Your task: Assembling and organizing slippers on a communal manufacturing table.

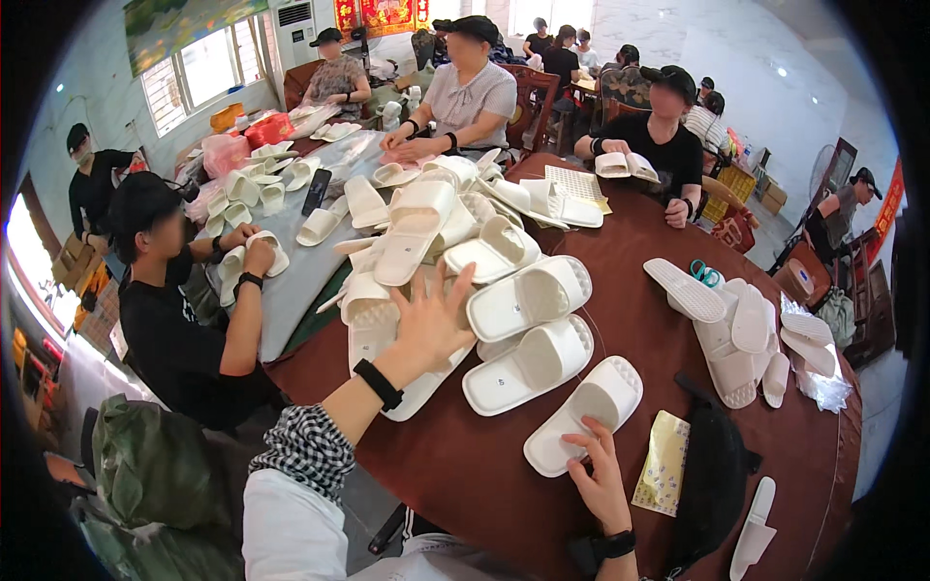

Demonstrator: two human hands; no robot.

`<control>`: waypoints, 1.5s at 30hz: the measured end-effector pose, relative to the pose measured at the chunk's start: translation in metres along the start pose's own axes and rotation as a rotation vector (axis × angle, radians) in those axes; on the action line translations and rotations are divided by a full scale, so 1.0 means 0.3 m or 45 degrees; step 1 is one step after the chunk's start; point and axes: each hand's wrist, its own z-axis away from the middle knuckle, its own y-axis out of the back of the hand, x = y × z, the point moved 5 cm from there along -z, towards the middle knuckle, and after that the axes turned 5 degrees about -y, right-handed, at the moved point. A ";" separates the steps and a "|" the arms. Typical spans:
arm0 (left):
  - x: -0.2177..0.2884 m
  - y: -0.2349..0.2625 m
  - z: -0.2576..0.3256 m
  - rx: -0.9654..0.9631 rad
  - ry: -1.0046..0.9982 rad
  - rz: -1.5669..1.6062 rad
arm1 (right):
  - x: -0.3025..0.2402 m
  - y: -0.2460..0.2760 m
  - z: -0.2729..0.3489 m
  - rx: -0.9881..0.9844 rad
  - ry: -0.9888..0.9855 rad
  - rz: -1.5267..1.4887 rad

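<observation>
My left hand (431, 327) is stretched out over the heap of white slippers (426, 218), its fingers spread wide and nothing held in them. It lies over a white slipper that it partly hides; whether it touches that slipper I cannot tell. My right hand (603, 484) is at the heel end of a single white slipper (605, 392) on the brown tabletop. Its fingers are apart and rest on the insole without closing round it. Between my hands lie two more white slippers, an upper one (528, 298) and a lower one (531, 366), toes pointing right.
A yellow sticker sheet (664, 463) and a black bag (712, 474) lie right of my right hand. Farther right are another slipper pile (736, 334) and teal scissors (704, 274). Co-workers sit around the brown table (446, 474), one handling a slipper (262, 254) at left.
</observation>
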 end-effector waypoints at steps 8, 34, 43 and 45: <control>-0.219 -0.049 -0.142 0.261 0.361 0.058 | -0.011 0.016 -0.002 0.036 0.091 0.073; -0.252 -0.049 -0.374 0.300 0.277 0.100 | -0.012 0.012 0.005 -0.002 0.028 0.030; -0.355 -0.085 -0.437 0.347 0.453 0.256 | -0.018 0.009 0.004 -0.065 -0.060 0.035; -0.364 -0.076 -0.434 0.407 0.498 0.226 | -0.015 0.011 0.007 -0.055 -0.068 0.046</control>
